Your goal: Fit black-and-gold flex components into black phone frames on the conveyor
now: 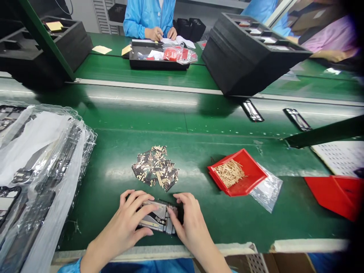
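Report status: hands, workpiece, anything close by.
Left hand and right hand both gripping phone frame on green bench. Pile of small gold-and-black parts just beyond fingers, not touching.

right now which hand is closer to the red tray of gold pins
Right. The right hand rests on the phone frame, just left of and below the red tray; the left hand is farther left, on the frame's other end.

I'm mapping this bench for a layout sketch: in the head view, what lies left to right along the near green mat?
Stack of clear plastic trays → left hand → phone frame → right hand → small red tray of gold strips → clear bag → larger red tray.
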